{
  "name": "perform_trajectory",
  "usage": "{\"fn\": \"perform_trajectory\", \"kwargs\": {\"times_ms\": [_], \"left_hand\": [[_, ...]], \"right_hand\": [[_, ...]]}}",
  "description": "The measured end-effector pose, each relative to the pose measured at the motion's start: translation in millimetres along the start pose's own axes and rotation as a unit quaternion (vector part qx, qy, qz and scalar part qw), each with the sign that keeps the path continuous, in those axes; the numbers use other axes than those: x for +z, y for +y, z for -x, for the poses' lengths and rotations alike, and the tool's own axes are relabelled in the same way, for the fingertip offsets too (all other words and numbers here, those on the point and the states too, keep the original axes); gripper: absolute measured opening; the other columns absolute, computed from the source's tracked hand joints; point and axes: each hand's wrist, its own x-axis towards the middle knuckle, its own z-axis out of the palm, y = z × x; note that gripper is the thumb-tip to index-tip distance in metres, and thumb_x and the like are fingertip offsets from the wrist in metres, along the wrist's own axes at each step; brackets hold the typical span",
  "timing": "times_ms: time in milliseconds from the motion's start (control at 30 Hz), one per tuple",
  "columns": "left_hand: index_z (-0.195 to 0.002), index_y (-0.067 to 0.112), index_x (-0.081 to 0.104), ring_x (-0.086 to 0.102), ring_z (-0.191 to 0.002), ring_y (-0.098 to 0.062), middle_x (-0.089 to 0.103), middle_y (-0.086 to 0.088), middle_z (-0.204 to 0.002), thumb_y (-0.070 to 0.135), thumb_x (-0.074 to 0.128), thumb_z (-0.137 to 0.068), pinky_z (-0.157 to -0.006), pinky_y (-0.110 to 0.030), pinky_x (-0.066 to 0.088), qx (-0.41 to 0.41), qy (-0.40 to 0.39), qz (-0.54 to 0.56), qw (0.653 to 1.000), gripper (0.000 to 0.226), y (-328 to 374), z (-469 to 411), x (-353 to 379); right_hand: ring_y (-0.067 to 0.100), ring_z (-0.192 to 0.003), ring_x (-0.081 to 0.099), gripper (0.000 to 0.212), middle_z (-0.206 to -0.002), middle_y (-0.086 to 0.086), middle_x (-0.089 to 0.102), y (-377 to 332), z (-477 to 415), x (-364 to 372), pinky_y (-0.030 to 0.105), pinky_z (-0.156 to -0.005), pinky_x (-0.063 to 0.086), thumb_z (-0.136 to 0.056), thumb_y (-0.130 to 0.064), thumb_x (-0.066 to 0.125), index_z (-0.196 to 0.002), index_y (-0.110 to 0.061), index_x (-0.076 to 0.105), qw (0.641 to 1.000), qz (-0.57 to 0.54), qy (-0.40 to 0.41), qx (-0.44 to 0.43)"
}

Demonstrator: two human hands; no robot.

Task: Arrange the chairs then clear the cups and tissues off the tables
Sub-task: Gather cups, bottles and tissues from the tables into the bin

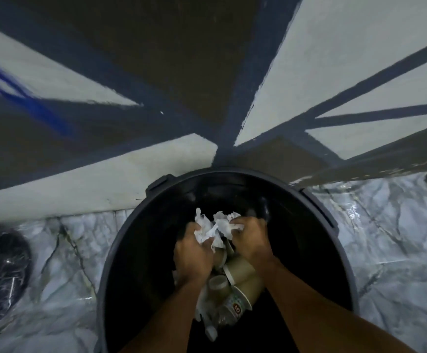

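Crumpled tissues (217, 229) clutched by left hand (193, 253) and right hand (252, 240), cups (243, 278) beneath, over bin (143, 263)

Tissues (217, 229), cups (235, 281) over bin (120, 240)

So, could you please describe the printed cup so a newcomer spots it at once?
Find the big black bin. Over its middle is a bundle of paper cups; the printed cup sits low in it, pale with a round orange mark, while the others are plain brown.
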Motion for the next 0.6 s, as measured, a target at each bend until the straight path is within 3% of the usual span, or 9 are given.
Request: {"fn": "perform_trajectory", "kwargs": {"times_ms": [167, 300, 400, 467, 600], "left_hand": [[-0.096, 0.022, 0.055, 0.060, -0.090, -0.033, 0.063, -0.013, -0.097, 0.023, 0.081, -0.078, -0.077, -0.043, 0.053, -0.007, 0.025, -0.006, 1.000, 0.032, -27, -41, 40], [-0.110, 0.021, 0.062, 0.062, -0.099, -0.034, 0.064, -0.014, -0.106, 0.027, 0.082, -0.077, -0.087, -0.043, 0.054, -0.017, -0.025, -0.033, 0.999, 0.040, -36, -61, 46], [-0.115, 0.025, 0.063, 0.063, -0.101, -0.034, 0.066, -0.012, -0.108, 0.034, 0.078, -0.077, -0.087, -0.045, 0.055, -0.033, -0.042, -0.038, 0.998, 0.042, -34, -51, 30], [-0.113, 0.028, 0.064, 0.063, -0.101, -0.031, 0.067, -0.009, -0.108, 0.034, 0.075, -0.076, -0.089, -0.044, 0.055, -0.040, -0.047, -0.035, 0.997, 0.039, -25, -33, 9], [-0.106, 0.022, 0.069, 0.067, -0.096, -0.026, 0.072, -0.005, -0.100, 0.016, 0.071, -0.079, -0.087, -0.028, 0.053, -0.034, -0.045, -0.034, 0.998, 0.028, 13, 18, -48]], "right_hand": [[0.031, -0.108, 0.063, 0.026, -0.111, 0.015, 0.070, 20, -42, 29, 0.037, -0.095, 0.048, -0.087, -0.005, 0.063, -0.111, -0.010, 0.073, 0.999, 0.015, -0.026, -0.012], [0.030, -0.120, 0.058, 0.043, -0.130, 0.011, 0.063, 22, -54, 36, 0.036, -0.102, 0.048, -0.089, -0.016, 0.068, -0.132, -0.018, 0.062, 0.997, 0.054, -0.045, -0.028], [0.028, -0.117, 0.061, 0.038, -0.126, 0.009, 0.066, 15, -38, 18, 0.033, -0.102, 0.049, -0.086, -0.015, 0.069, -0.125, -0.017, 0.067, 0.994, 0.088, -0.042, -0.048], [0.028, -0.105, 0.067, 0.028, -0.112, 0.010, 0.072, 8, -19, -5, 0.029, -0.092, 0.052, -0.083, -0.015, 0.070, -0.111, -0.016, 0.074, 0.993, 0.097, -0.058, -0.034], [0.023, -0.089, 0.070, 0.022, -0.090, 0.003, 0.075, -13, 24, -55, 0.034, -0.081, 0.059, -0.078, -0.025, 0.066, -0.096, -0.022, 0.076, 0.984, 0.139, -0.108, -0.016]]}}
